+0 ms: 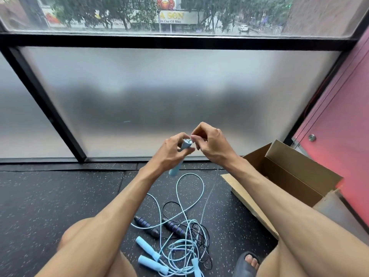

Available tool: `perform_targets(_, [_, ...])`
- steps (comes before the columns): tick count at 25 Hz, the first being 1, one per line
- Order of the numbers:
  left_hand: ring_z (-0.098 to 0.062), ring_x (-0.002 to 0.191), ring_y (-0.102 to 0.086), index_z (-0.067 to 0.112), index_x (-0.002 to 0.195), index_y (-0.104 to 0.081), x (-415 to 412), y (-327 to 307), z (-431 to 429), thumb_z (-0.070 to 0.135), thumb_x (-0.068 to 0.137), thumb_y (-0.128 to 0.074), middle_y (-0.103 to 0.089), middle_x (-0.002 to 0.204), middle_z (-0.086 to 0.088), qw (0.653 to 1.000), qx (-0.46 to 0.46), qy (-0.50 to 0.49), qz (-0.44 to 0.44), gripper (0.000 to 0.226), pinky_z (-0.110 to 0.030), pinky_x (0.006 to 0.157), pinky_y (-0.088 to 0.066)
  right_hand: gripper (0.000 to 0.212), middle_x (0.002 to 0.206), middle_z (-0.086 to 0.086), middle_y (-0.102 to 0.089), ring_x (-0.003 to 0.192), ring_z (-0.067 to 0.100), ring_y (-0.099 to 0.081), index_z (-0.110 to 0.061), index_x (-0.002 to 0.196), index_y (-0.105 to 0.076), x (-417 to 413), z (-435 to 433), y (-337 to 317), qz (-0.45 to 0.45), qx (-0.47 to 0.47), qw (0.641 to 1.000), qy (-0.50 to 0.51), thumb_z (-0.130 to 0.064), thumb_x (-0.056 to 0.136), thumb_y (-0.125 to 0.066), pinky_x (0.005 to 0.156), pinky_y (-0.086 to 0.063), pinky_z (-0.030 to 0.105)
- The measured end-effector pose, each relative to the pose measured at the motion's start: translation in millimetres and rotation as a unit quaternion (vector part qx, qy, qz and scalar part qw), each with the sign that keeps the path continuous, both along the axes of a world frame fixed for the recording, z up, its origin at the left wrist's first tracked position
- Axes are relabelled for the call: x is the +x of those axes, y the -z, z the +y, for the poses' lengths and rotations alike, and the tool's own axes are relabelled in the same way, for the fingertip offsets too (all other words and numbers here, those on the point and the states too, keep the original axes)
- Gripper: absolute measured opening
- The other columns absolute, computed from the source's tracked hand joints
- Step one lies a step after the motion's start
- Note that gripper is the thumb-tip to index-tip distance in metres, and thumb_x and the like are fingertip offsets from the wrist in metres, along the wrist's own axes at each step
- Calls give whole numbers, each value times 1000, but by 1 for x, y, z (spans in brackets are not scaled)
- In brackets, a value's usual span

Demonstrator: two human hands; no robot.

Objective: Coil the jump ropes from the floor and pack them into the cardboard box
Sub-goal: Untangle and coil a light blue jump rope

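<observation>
Left hand [171, 151] grips blue handle [185, 147], right hand [212, 145] pinches its top; sign [175, 16]: "SON".

Both my hands meet out in front, on one jump rope handle [185, 145].
My left hand [173, 150] curls round the handle and holds it tilted, top end up. My right hand [212, 143] sits just beside it, knuckles raised, thumb and forefinger pinching at that top end. My bare forearms reach forward and converge, and my knees are bent below them.
</observation>
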State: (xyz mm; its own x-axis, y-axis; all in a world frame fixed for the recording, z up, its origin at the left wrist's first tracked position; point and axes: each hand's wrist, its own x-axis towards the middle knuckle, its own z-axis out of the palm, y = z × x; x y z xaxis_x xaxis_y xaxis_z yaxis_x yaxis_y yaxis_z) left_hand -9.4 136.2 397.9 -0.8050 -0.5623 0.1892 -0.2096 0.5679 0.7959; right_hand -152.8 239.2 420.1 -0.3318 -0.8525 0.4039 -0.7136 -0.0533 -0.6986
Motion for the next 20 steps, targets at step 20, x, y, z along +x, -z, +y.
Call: perform_targets(20, [-13,53,-17,2,87,-54,0,-9,-1,24,107,-39,-20,59,1,946,290,75,123,33,-24,48,-24,17,65,2,-66,57,14,-54,-19,83,-63,-9,-10,19,4,86,996,28,-24,98,-58,58,-41,28])
